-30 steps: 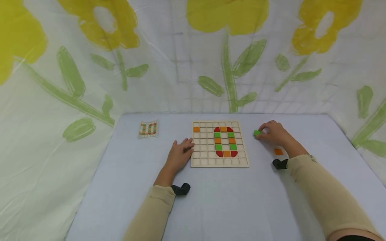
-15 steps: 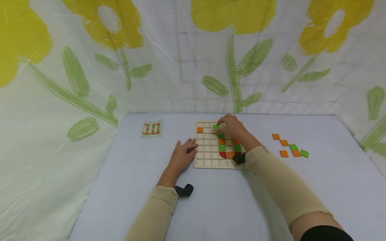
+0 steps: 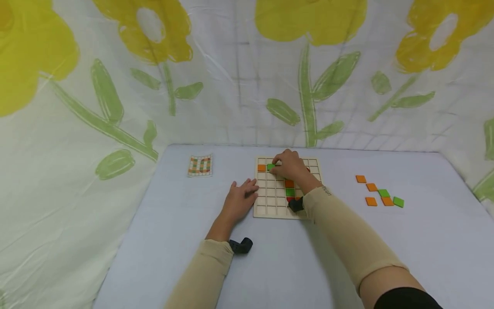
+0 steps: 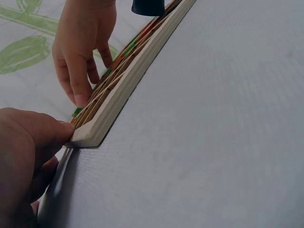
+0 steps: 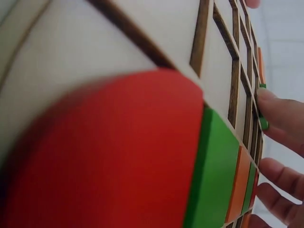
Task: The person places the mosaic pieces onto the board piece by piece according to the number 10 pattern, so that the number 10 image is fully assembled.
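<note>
A person's 2 hands work at a pale, flat table (image 3: 173, 240), seen from above in the head view. Near the table's far side, roughly centered, lies a square wooden board (image 3: 271, 195) ruled into small cells by thin ridges.

The right hand (image 3: 291, 166) reaches over the board from the right and pinches a green tile (image 3: 270, 167) between thumb and fingers. The tile is toward the board's far left, just to the right of an orange tile (image 3: 261, 168) in the leftmost column. Whether the green tile sits fully in its cell, I cannot tell.

The left hand (image 3: 238, 201) rests beside the board's left edge, fingers relaxed and spread, grasping nothing; in the left wrist view, a fingertip meets the board's corner.

More colored pieces are set into the board, partly hidden beneath the right hand and wrist. The right wrist view shows a rounded red piece (image 5: 123, 152) very close to the camera, with green, orange, green and red pieces lined up beyond it.

To the right of the board, well apart from it, 6 loose tiles lie scattered: 4 orange (image 3: 372, 187) and 2 green (image 3: 399, 202). To the left of the board is a small patterned card (image 3: 200, 165) printed with a colored grid.

Beige sleeves (image 3: 200, 274) cover the forearms, and a small black device (image 3: 241, 245) sits at each wrist. Behind the table hangs a white cloth (image 3: 227, 120) painted with yellow flowers and green leaves.
</note>
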`<action>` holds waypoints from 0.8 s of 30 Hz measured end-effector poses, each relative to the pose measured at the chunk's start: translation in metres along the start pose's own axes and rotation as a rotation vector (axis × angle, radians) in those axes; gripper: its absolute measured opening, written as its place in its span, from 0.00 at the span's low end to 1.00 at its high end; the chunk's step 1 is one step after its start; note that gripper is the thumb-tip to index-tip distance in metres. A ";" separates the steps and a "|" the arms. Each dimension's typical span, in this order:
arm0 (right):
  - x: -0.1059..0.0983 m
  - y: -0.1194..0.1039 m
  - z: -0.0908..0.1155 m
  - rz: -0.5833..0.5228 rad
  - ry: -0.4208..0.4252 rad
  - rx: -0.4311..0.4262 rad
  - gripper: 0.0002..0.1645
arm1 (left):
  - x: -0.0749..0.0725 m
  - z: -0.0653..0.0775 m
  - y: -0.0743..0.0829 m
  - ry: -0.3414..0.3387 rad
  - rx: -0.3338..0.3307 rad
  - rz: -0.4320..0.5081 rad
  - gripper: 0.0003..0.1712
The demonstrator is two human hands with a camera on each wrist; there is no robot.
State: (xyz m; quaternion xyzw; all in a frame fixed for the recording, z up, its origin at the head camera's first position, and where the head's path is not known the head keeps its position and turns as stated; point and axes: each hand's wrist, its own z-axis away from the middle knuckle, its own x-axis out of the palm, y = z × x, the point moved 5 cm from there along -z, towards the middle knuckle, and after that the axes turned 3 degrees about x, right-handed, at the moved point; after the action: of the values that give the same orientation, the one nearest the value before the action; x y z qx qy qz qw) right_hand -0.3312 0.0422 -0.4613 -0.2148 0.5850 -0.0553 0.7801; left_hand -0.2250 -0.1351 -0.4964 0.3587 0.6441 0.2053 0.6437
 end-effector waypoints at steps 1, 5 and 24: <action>0.000 0.000 0.000 -0.002 0.001 -0.001 0.23 | 0.000 0.000 0.000 -0.001 0.000 -0.003 0.17; -0.001 -0.001 0.001 -0.014 -0.010 -0.002 0.24 | -0.001 0.000 0.001 -0.005 0.001 -0.009 0.17; -0.077 0.138 0.066 -0.158 0.040 0.120 0.33 | 0.000 0.000 0.001 0.002 -0.014 -0.020 0.18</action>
State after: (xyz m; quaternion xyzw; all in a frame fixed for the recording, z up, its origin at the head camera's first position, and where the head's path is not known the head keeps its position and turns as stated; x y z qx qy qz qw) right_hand -0.3161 0.2100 -0.4333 -0.2121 0.5775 -0.1556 0.7729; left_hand -0.2246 -0.1342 -0.4956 0.3477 0.6468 0.2037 0.6475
